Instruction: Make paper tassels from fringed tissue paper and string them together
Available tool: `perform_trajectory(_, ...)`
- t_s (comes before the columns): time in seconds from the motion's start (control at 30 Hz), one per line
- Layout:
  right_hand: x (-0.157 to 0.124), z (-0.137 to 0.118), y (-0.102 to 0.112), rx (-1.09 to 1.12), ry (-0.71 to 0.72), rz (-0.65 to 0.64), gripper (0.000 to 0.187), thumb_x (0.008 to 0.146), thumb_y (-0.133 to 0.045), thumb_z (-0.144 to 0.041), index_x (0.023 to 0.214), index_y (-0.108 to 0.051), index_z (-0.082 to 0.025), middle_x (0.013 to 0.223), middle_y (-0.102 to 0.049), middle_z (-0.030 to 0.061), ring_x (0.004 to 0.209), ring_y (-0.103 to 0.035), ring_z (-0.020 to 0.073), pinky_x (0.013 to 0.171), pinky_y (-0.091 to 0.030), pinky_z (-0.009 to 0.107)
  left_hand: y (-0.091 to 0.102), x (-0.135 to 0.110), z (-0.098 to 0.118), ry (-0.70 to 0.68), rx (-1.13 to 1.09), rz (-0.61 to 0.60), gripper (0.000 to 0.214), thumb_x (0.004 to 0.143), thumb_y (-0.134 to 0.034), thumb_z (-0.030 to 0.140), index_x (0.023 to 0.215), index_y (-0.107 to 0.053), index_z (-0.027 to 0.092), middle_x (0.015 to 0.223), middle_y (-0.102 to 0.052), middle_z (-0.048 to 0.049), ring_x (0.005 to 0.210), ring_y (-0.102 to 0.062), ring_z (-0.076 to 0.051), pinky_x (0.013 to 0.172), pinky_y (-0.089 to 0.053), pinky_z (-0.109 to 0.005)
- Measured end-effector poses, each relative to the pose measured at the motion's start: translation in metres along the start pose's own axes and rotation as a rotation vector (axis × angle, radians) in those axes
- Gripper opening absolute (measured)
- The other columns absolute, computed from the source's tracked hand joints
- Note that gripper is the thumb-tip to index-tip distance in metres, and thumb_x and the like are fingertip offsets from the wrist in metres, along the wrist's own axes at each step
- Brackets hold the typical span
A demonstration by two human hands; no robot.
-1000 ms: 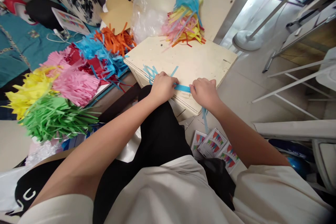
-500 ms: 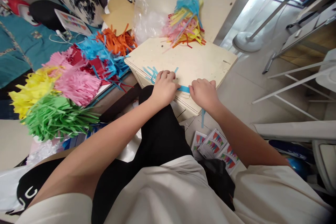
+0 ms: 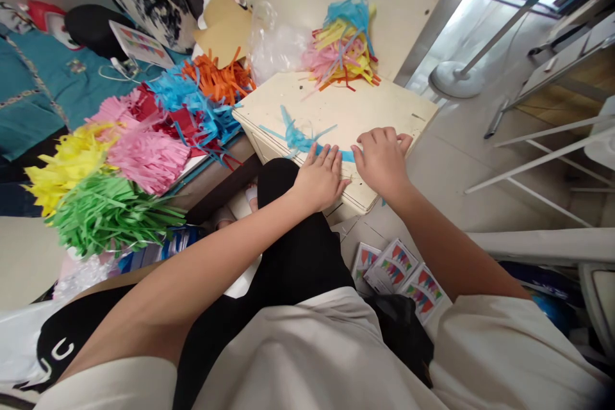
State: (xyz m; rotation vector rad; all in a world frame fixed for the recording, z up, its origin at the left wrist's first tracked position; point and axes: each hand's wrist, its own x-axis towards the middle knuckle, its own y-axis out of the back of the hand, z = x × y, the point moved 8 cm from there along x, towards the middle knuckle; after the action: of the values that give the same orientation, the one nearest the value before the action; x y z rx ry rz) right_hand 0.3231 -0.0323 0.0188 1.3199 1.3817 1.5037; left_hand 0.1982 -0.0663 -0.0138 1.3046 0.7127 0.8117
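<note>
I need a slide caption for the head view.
Left hand and right hand on a blue fringed strip, cream cabinet below.

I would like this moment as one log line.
left hand: flat over blue strip | right hand: at same strip | surface: cream cabinet top | far edge: multicolored fringe bundle

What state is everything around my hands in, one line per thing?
Blue strip, loosely bunched at one end, flat between the hands
Left hand, open, laid on the blue strip
Right hand, partly curled, at the blue strip
Cabinet top, dark-specked
Mixed-colour tassels, strands loose
Green fringe, fluffed out
Clear plastic bag, crumpled
Printed packets, overlapping
</note>
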Motion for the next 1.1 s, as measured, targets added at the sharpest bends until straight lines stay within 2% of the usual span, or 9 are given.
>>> perform_trajectory(0.13,-0.024,-0.024,0.001,-0.010,0.100,-0.027,0.060,0.118,-0.036,-0.031,0.168,-0.068,-0.018,0.168,-0.071,0.0228,0.172,-0.040,0.0509,0.134,-0.018,0.083,-0.001,0.001,-0.004,0.018,-0.049,0.067,0.074,0.121,-0.036,0.039,0.182,-0.046,-0.003,0.190,-0.039,-0.0289,0.184,-0.034,-0.045,0.153,-0.013,-0.073)
perform_trajectory(0.27,-0.039,-0.030,-0.014,-0.003,0.113,-0.115,0.069,0.121,-0.029,-0.034,0.182,-0.056,-0.017,0.179,-0.063,0.0194,0.180,-0.034,0.0501,0.139,-0.001,0.092,-0.001,-0.001,-0.007,0.041,-0.075,0.104,0.072,0.119,-0.040,0.038,0.183,-0.049,0.005,0.191,-0.042,-0.0240,0.184,-0.032,-0.047,0.153,-0.013,-0.074)
perform_trajectory(0.37,-0.040,-0.024,-0.021,0.009,0.101,-0.149,0.071,0.122,-0.026,-0.036,0.185,-0.050,-0.012,0.183,-0.056,0.0212,0.182,-0.033,0.0488,0.139,0.004,0.094,-0.002,-0.002,-0.009,0.048,-0.047,0.071,0.076,0.119,-0.041,0.041,0.183,-0.046,0.001,0.192,-0.039,-0.0267,0.184,-0.031,-0.048,0.153,-0.013,-0.073)
perform_trajectory(0.5,-0.037,-0.021,-0.022,0.013,0.118,-0.165,0.071,0.122,-0.029,-0.036,0.187,-0.046,-0.012,0.184,-0.054,0.0217,0.182,-0.034,0.0477,0.140,0.002,0.094,0.001,-0.003,-0.013,0.088,0.001,0.039,0.082,0.121,-0.039,0.044,0.181,-0.040,-0.011,0.190,-0.033,-0.0367,0.183,-0.031,-0.049,0.153,-0.012,-0.068)
perform_trajectory(0.7,-0.037,-0.022,-0.023,-0.010,0.137,-0.169,0.071,0.121,-0.029,-0.032,0.186,-0.047,-0.010,0.182,-0.057,0.0225,0.182,-0.035,0.0455,0.142,-0.002,0.092,0.004,-0.003,-0.016,0.074,0.020,0.024,0.076,0.120,-0.037,0.036,0.179,-0.043,-0.012,0.188,-0.039,-0.0353,0.183,-0.036,-0.046,0.154,-0.011,-0.067)
perform_trajectory(0.8,-0.036,-0.022,-0.022,-0.028,0.128,-0.159,0.069,0.120,-0.029,-0.028,0.184,-0.051,-0.011,0.181,-0.059,0.0214,0.181,-0.038,0.0446,0.141,-0.004,0.093,0.006,-0.004,-0.019,0.082,0.020,0.054,0.074,0.121,-0.039,0.036,0.179,-0.046,-0.010,0.188,-0.041,-0.0338,0.182,-0.039,-0.044,0.154,-0.017,-0.066)
perform_trajectory(0.87,-0.032,-0.021,-0.021,-0.039,0.128,-0.140,0.067,0.117,-0.034,-0.024,0.179,-0.058,-0.013,0.177,-0.064,0.0201,0.178,-0.042,0.0456,0.141,-0.005,0.093,0.009,-0.001,-0.024,0.091,0.019,0.077,0.069,0.120,-0.040,0.030,0.175,-0.052,-0.008,0.185,-0.047,-0.0334,0.178,-0.046,-0.043,0.153,-0.021,-0.066)
perform_trajectory(1.0,-0.015,-0.017,-0.019,-0.036,0.176,-0.090,0.058,0.112,-0.044,-0.020,0.156,-0.081,-0.019,0.153,-0.082,0.0164,0.168,-0.051,0.0479,0.142,-0.008,0.089,0.019,0.011,-0.044,0.062,-0.036,0.103,0.050,0.114,-0.046,0.018,0.149,-0.081,0.008,0.165,-0.075,-0.0236,0.153,-0.074,-0.040,0.148,-0.033,-0.067)
perform_trajectory(1.1,-0.005,-0.017,-0.017,-0.018,0.229,-0.053,0.050,0.112,-0.045,-0.020,0.135,-0.090,-0.018,0.138,-0.084,0.0191,0.152,-0.059,0.0473,0.139,-0.025,0.081,0.027,0.020,-0.062,0.034,-0.089,0.138,0.038,0.111,-0.056,0.020,0.125,-0.091,0.021,0.140,-0.088,-0.0151,0.132,-0.082,-0.037,0.144,-0.035,-0.069)
